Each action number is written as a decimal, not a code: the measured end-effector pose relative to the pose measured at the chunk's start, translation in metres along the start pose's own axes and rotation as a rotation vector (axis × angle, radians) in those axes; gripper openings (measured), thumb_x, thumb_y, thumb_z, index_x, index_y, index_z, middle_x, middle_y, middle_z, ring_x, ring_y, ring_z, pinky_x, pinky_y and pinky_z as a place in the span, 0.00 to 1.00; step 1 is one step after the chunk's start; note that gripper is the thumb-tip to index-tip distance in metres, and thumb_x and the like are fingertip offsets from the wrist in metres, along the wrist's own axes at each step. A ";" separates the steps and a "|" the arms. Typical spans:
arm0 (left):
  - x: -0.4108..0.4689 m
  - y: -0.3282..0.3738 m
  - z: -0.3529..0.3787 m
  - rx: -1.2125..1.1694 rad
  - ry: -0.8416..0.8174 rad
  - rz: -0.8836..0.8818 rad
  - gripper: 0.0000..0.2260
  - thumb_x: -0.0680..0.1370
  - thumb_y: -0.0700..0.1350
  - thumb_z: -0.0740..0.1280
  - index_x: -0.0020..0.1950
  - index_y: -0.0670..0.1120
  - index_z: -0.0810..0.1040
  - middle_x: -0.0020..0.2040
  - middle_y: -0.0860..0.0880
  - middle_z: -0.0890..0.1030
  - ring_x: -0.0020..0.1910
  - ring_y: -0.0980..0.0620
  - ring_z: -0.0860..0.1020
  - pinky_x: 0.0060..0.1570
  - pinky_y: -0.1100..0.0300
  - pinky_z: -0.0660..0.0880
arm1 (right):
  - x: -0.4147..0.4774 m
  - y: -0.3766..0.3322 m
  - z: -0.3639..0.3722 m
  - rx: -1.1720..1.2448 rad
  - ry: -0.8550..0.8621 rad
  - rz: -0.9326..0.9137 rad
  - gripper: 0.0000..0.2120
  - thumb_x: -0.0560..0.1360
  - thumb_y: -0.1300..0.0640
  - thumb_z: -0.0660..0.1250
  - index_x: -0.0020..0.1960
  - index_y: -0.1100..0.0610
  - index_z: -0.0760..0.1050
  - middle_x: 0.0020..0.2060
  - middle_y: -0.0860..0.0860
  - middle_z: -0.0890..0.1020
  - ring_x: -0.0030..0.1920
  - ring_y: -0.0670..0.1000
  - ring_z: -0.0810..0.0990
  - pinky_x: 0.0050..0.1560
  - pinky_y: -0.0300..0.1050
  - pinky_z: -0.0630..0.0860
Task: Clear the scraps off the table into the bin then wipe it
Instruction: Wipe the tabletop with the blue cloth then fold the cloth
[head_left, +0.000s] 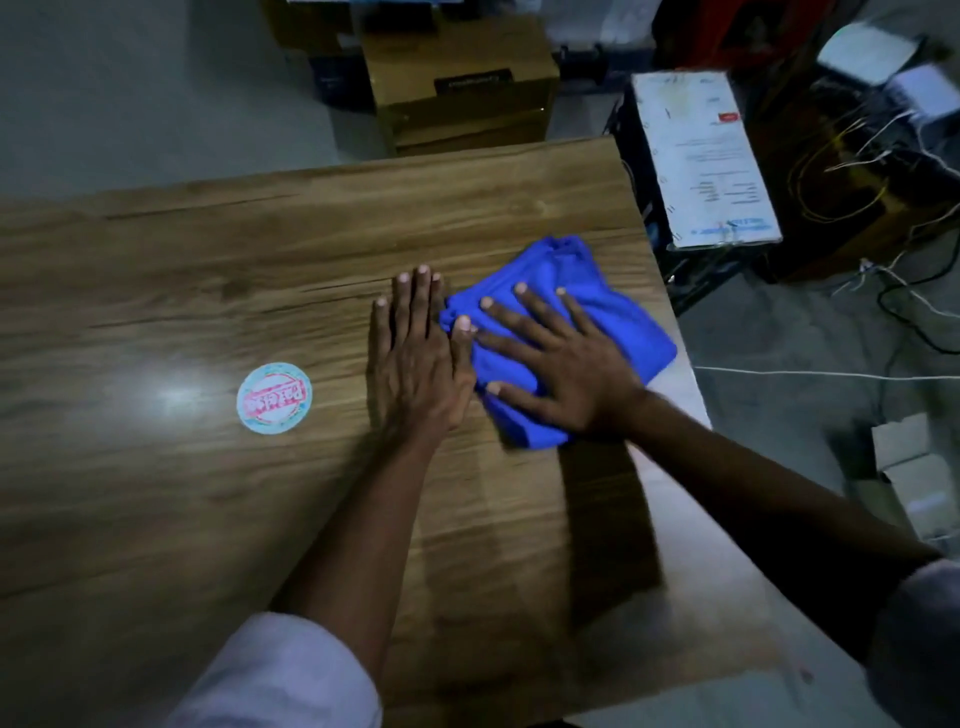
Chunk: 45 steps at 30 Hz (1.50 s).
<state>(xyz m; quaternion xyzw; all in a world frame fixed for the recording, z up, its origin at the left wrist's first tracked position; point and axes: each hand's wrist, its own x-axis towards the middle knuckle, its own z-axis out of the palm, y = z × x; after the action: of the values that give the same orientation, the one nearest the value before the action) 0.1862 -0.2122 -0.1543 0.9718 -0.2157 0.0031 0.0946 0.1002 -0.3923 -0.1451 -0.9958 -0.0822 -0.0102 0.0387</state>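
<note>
Blue cloth (561, 291) lies bunched near the far right corner of the desk (208, 260), and its middle is hidden under the right hand (571, 369). That hand presses flat on it with its fingers (543, 312) spread wide. The left hand (415, 364) rests palm-down on the bare wood just beside the cloth, its fingers (415, 306) straight and close together, the thumb touching the cloth's edge. White sleeves (280, 675) are cut off at the bottom of the view.

The desk is wood-grain laminate with a glare patch. A round sticker (274, 398) carries pink lettering, upside down and too blurred to read.

On the grey floor beyond stand a cardboard box (467, 88) and a dark case topped by a printed sheet (706, 161), its text too small to read. Tangled wires (883, 156) lie to the right.
</note>
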 end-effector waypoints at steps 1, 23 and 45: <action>-0.007 0.000 0.000 -0.007 0.006 0.000 0.30 0.84 0.55 0.39 0.83 0.44 0.57 0.83 0.46 0.56 0.83 0.49 0.51 0.80 0.46 0.49 | 0.000 0.016 -0.003 0.010 0.003 0.104 0.32 0.81 0.30 0.50 0.83 0.38 0.55 0.84 0.43 0.55 0.84 0.55 0.50 0.81 0.67 0.49; -0.089 0.004 -0.003 0.034 0.008 -0.021 0.27 0.84 0.51 0.48 0.84 0.47 0.54 0.84 0.48 0.53 0.83 0.47 0.49 0.80 0.42 0.48 | -0.059 0.028 -0.009 0.118 -0.006 0.397 0.32 0.80 0.29 0.50 0.82 0.35 0.54 0.83 0.41 0.53 0.84 0.54 0.47 0.81 0.67 0.46; -0.141 0.011 -0.005 0.034 0.014 -0.055 0.27 0.84 0.52 0.46 0.84 0.47 0.54 0.84 0.47 0.53 0.83 0.47 0.49 0.80 0.43 0.49 | -0.101 -0.004 -0.006 0.052 -0.033 0.029 0.32 0.81 0.29 0.50 0.82 0.38 0.58 0.83 0.44 0.56 0.84 0.55 0.50 0.81 0.65 0.48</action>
<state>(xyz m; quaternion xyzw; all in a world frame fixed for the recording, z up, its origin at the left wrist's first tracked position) 0.0535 -0.1624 -0.1539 0.9788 -0.1881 0.0110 0.0798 -0.0002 -0.4049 -0.1420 -0.9956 -0.0686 0.0087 0.0634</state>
